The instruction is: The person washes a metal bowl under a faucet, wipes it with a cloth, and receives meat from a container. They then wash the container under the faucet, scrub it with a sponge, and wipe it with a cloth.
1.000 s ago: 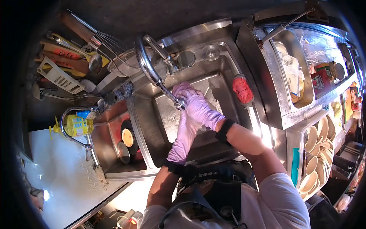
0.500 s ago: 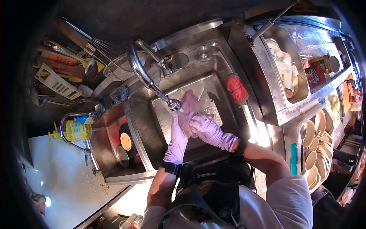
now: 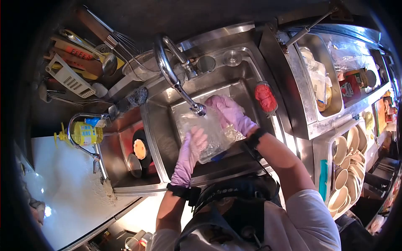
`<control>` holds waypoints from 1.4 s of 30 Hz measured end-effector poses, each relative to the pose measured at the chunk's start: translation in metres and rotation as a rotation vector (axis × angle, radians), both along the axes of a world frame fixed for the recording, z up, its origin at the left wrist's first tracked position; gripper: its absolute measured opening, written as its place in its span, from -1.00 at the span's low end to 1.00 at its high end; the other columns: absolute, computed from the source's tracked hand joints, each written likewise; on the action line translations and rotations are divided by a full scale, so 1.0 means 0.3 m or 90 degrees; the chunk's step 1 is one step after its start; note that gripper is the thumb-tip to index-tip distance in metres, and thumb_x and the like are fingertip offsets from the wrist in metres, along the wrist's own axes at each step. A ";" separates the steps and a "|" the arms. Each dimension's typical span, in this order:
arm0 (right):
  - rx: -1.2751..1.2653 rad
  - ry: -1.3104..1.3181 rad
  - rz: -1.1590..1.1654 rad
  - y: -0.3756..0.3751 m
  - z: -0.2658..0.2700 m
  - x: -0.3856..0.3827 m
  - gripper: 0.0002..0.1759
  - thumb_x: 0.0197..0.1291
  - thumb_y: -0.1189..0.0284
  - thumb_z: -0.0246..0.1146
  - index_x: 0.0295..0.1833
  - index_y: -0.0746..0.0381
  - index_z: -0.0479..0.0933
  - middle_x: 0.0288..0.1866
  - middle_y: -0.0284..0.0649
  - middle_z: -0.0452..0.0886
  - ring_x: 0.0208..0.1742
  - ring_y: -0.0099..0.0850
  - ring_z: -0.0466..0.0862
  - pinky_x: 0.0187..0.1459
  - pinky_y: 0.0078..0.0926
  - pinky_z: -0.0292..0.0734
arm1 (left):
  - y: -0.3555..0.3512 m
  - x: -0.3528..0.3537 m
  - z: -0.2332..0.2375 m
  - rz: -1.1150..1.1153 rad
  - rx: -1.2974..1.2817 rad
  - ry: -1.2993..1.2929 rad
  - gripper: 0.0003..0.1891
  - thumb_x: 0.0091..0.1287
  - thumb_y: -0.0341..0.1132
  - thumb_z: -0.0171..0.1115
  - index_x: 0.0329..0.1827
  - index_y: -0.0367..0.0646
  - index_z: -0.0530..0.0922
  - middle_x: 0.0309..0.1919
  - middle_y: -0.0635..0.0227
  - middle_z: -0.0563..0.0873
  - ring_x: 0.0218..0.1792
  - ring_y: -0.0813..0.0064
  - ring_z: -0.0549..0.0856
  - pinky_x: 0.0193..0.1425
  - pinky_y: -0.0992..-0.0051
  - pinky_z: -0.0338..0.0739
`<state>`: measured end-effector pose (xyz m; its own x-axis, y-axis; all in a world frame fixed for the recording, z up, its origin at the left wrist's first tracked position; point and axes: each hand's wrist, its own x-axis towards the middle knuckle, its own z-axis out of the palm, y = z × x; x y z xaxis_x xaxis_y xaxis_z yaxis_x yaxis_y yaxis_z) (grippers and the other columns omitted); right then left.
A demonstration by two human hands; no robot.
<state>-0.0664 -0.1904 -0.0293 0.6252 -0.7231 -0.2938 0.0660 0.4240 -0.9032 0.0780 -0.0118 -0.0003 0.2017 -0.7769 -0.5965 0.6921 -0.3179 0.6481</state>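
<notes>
In the steel sink, my left hand, in a pink glove, is palm up with its fingers apart, holding nothing. My right hand, gloved too, is curled at the far right of the basin, beyond the faucet head. A deeper pink patch shows at its far end; what lies in its fingers is hidden and I cannot make it out. Between and below the hands lies shiny clear plastic, wet, with a small blue spot at its near edge. Spray hazes the area under the faucet.
A red cloth-like bundle sits on the sink's right rim. Left are a second basin with a yellow scalloped item, a yellow bottle and a grater. A tub of bowls stands right.
The hands have parted: my left moved slightly left and opened, my right moved farther into the sink. The pink thing between them no longer shows clearly; the clear plastic is now exposed.
</notes>
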 end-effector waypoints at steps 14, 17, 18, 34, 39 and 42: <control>-0.439 0.093 -0.019 0.218 -0.050 0.141 -0.68 0.21 0.41 0.17 0.07 0.27 0.42 -0.04 -0.11 0.51 -0.01 -0.19 0.55 -0.02 -0.30 0.45 | 0.151 0.084 0.110 0.264 0.034 -0.035 -0.69 0.29 -0.02 0.25 -0.17 -0.05 0.48 -0.52 0.57 0.48 -0.54 0.73 0.46 -0.55 0.73 0.37; -0.511 0.396 0.123 0.093 0.028 0.048 -0.74 0.31 0.52 0.07 0.09 0.28 0.41 -0.03 -0.29 0.57 0.09 -0.40 0.55 0.10 -0.49 0.47 | 0.216 0.122 0.099 0.351 -0.040 -0.046 -0.72 0.31 -0.09 0.25 -0.11 -0.08 0.52 -0.46 0.54 0.56 -0.47 0.69 0.54 -0.48 0.71 0.51; -0.501 0.291 0.058 0.068 -0.045 0.026 -0.77 0.29 0.51 0.08 0.05 0.27 0.44 -0.06 -0.23 0.57 0.04 -0.35 0.56 0.07 -0.43 0.47 | 0.231 0.134 0.097 0.383 -0.049 -0.032 -0.72 0.31 -0.10 0.24 -0.09 -0.08 0.52 -0.45 0.54 0.57 -0.46 0.68 0.55 -0.46 0.71 0.53; -0.249 0.011 -0.215 0.361 0.054 0.172 -0.71 0.26 0.63 0.04 0.10 0.29 0.35 0.02 -0.26 0.41 0.02 -0.43 0.46 0.11 -0.50 0.38 | 0.041 0.102 -0.068 0.429 -0.030 0.120 -0.61 0.34 0.10 0.09 -0.19 -0.07 0.50 -0.43 0.50 0.62 -0.51 0.63 0.57 -0.52 0.66 0.50; -0.237 -0.123 -0.245 0.369 -0.004 0.172 -0.52 0.24 0.66 0.01 0.29 0.26 0.21 0.16 -0.23 0.34 0.23 -0.43 0.34 0.27 -0.49 0.26 | 0.000 0.060 0.053 0.503 0.033 0.177 -0.61 0.34 0.11 0.08 -0.19 -0.06 0.51 -0.46 0.50 0.62 -0.53 0.55 0.57 -0.49 0.56 0.55; -0.134 -0.239 -0.278 0.239 -0.087 0.156 -0.56 0.31 0.59 0.00 0.30 0.26 0.20 0.21 -0.24 0.31 0.26 -0.46 0.31 0.27 -0.53 0.26 | 0.047 0.085 0.046 0.451 -0.055 0.311 -0.62 0.37 0.11 0.02 -0.23 -0.02 0.50 -0.55 0.51 0.58 -0.58 0.54 0.56 -0.45 0.48 0.60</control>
<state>-0.0195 -0.1187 -0.0554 0.2906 -0.9545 0.0664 0.5238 0.1006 -0.8459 0.1034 0.0024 0.0134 0.3916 -0.6119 -0.6872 0.9160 0.3302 0.2278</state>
